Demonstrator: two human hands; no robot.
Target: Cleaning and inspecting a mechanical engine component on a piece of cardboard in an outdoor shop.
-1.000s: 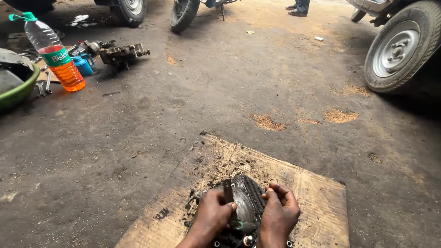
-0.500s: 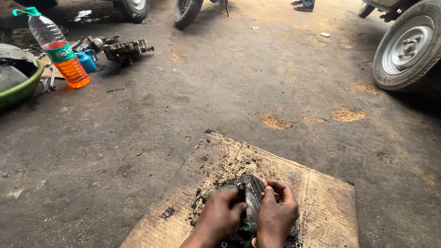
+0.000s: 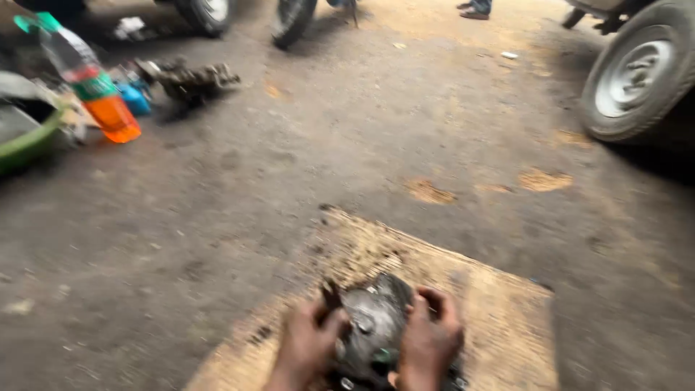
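the whole view is smeared by motion, so fine detail is lost. the bottom edge cuts off both wrists and the lower part of the dark greasy metal part (image 3: 374, 326), and what kind of part it is cannot be made out. it sits on a worn wooden board (image 3: 499, 318) that lies on the concrete floor (image 3: 289, 188), near the bottom middle of the view.

the left hand (image 3: 308, 344) grips the part's left side, its fingers (image 3: 329, 322) curled onto the metal. the right hand (image 3: 428, 340) clasps the right side, fingers (image 3: 434, 304) bent over the top edge. both hands are closed around the part, which lies between them.

far off at the upper left a plastic bottle (image 3: 90, 83) with orange liquid stands tilted beside a green basin (image 3: 25, 134), half out of view. a vehicle wheel (image 3: 637, 69) is cut by the right edge.
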